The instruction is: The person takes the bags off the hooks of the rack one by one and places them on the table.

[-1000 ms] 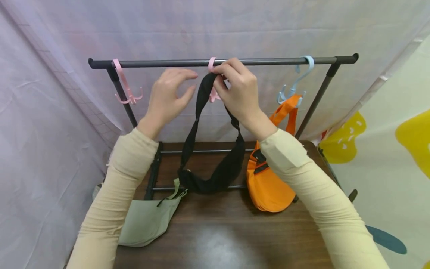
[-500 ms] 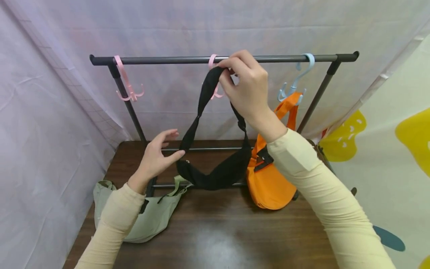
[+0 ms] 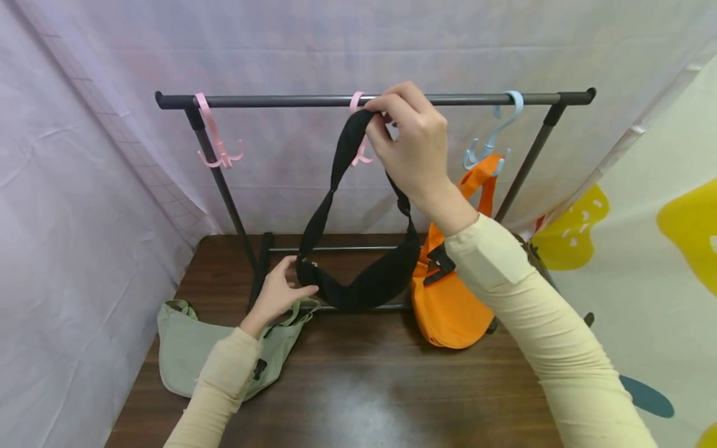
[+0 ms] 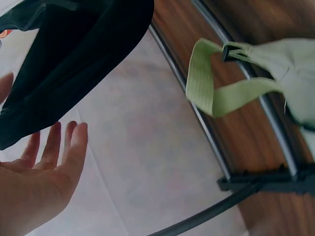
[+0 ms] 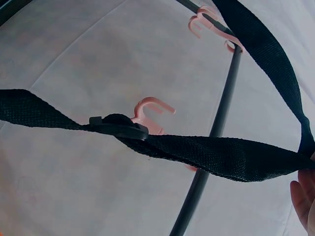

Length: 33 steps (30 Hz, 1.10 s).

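Observation:
A black sling bag [image 3: 364,283] hangs by its strap [image 3: 342,155] from my right hand [image 3: 382,122], which pinches the top of the strap just under the rack bar [image 3: 269,100], beside the middle pink hook [image 3: 358,158]. In the right wrist view the strap [image 5: 221,153] with its buckle [image 5: 118,127] crosses in front of that pink hook [image 5: 152,112]. My left hand [image 3: 291,283] is low, touching the bag's left end. In the left wrist view its fingers [image 4: 54,147] lie straight beneath the black bag [image 4: 74,64].
An orange bag [image 3: 448,305] hangs from a blue hook [image 3: 493,137] on the right. A green bag [image 3: 187,351] lies on the brown table [image 3: 364,386], its strap [image 4: 221,88] over the rack's base rail. A bare pink hook [image 3: 215,143] hangs at the left. Fabric walls surround.
My left hand dropped from near the bar down to the black bag's left end. The right hand lifted the strap's top closer to the bar and holds it there.

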Tool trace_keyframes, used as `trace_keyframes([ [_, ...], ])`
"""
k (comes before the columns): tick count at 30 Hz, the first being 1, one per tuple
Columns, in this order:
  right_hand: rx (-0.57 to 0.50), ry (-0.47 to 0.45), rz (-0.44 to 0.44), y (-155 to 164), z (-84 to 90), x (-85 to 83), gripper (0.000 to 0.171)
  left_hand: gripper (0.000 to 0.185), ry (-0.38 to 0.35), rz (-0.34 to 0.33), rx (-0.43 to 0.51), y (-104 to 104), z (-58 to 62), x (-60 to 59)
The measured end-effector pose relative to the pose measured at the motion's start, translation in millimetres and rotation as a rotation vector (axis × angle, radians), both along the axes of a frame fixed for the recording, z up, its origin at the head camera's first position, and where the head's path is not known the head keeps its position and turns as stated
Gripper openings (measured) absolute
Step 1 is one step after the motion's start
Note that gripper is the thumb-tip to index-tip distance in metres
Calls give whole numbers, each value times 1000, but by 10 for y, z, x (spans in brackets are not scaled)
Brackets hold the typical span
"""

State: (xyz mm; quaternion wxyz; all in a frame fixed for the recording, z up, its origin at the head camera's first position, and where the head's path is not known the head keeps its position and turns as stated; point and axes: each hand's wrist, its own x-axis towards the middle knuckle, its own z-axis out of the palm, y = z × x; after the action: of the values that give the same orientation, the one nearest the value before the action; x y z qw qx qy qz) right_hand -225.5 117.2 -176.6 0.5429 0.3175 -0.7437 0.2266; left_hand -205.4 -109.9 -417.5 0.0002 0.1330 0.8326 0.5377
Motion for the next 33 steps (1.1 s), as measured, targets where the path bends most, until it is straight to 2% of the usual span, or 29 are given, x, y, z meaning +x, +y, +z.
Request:
trace_keyframes([
  [3, 0, -1, -8, 17, -12, 1, 18, 43, -26, -15, 78, 18, -56, 18],
  [6, -5, -2, -15, 46, -40, -12, 17, 35, -13, -19, 112, 25, -105, 46],
  [13, -34, -31, -31, 133, -115, -44, 15, 23, 43, 75, 144, 20, -163, 91],
  [18, -43, -49, -50, 202, -153, -75, 15, 20, 82, 96, 215, 15, -173, 101],
  [21, -70, -85, -60, 210, -190, -100, 16, 19, 74, 97, 286, -21, -129, 151],
  [24, -72, -131, -79, 232, -255, -138, 15, 18, 79, 92, 325, -69, -8, 245],
  [29, -71, -216, -99, 296, -456, -239, 14, 18, 109, 126, 296, -174, 189, 385],
  [33, -88, -301, -97, 346, -698, -308, 14, 17, 107, 162, 258, -258, 226, 430],
])
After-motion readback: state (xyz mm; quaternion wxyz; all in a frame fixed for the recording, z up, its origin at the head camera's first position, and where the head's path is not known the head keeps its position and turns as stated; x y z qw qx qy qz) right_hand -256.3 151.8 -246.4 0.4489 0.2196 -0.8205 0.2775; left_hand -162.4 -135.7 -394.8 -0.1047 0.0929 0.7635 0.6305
